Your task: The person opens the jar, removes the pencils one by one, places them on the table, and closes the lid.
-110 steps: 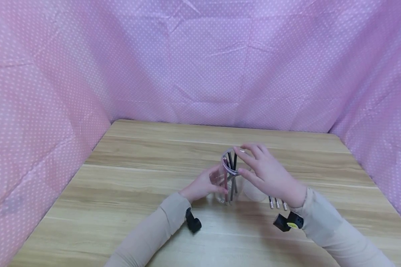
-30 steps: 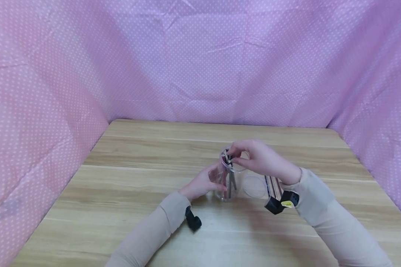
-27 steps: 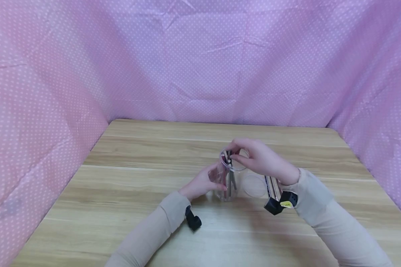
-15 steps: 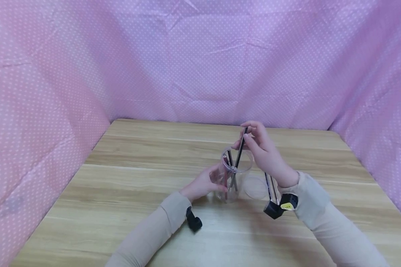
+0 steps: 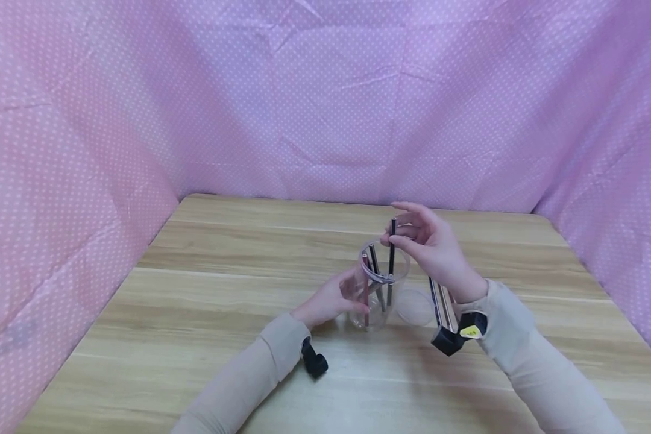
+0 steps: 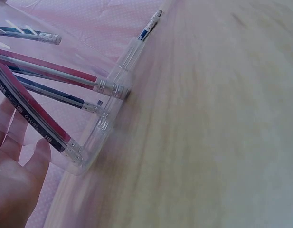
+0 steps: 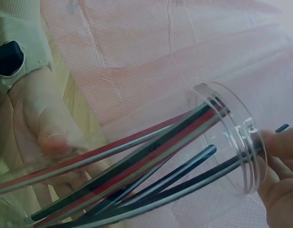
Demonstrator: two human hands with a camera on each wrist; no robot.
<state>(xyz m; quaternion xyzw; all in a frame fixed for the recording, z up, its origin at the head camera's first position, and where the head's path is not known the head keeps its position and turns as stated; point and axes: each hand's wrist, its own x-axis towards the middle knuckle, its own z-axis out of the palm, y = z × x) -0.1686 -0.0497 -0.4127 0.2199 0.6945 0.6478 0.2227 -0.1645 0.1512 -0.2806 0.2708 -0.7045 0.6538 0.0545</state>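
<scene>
A tall clear plastic jar stands on the table with several pencils inside, their eraser ends down in the left wrist view. My left hand holds it from the left, thumb in front and fingers behind. Above the mouth, my right hand pinches a dark pencil between thumb and fingers. That pencil stands nearly upright, its top above the rim and its lower part inside the jar. A red striped pencil and a black one marked HB show through the wall.
A round clear lid lies just right of the jar. Beyond it, several pencils lie side by side, partly covered by the right wrist and its camera. Pink dotted cloth surrounds the wooden table.
From fingers inside the jar's mouth, my right hand has risen with a dark pencil. Since half a second ago the pencil has straightened and dropped slightly. My left hand keeps its place.
</scene>
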